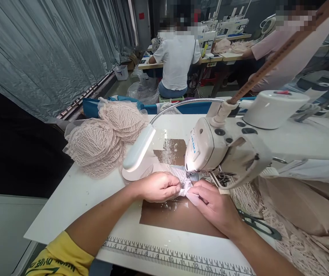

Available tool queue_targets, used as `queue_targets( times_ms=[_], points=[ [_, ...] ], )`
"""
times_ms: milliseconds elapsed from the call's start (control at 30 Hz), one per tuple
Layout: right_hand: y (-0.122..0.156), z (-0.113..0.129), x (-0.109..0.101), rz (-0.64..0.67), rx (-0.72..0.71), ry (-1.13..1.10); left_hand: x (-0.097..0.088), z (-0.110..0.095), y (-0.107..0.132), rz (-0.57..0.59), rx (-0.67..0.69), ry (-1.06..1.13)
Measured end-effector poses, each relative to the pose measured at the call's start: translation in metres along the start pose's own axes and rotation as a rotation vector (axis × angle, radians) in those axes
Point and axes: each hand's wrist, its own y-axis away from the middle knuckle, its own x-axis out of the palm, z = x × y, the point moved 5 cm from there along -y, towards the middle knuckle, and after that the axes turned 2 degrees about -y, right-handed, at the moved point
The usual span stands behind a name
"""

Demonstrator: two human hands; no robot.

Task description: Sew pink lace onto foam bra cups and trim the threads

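Observation:
My left hand [159, 186] is curled, fingers pressed down on a small piece of pale pink lace fabric [181, 179] just in front of the needle area of a white sewing machine [227, 147]. My right hand [214, 203] pinches the same lace piece from the right, fingers closed on its edge. The fabric lies between both hands, under the machine's head. A white lamp head [138, 151] on a flexible arm hangs over the table just left of the needle.
A stack of lace bra cups [106, 134] sits at the table's far left. Scissors [258, 224] lie right of my right hand, on more lace and beige fabric [302, 214]. A printed ruler [176, 257] runs along the table's near edge. Two people sit at machines behind.

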Motion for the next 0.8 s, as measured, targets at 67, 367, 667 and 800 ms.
queue_targets(
  times_ms=[67,367,667,800],
  points=[
    [0.001,0.001,-0.001,0.02,0.019,0.005,0.001,-0.002,0.0,-0.003,0.009,-0.051],
    [0.013,0.005,0.001,0.128,-0.044,0.259,0.01,-0.017,0.005,-0.037,0.071,-0.468],
    [0.023,0.013,-0.001,0.055,-0.121,0.29,0.018,-0.012,0.002,-0.126,0.068,-0.576],
    [0.023,0.013,0.0,0.028,-0.122,0.317,0.024,-0.01,-0.002,-0.149,0.05,-0.649]
  ],
)
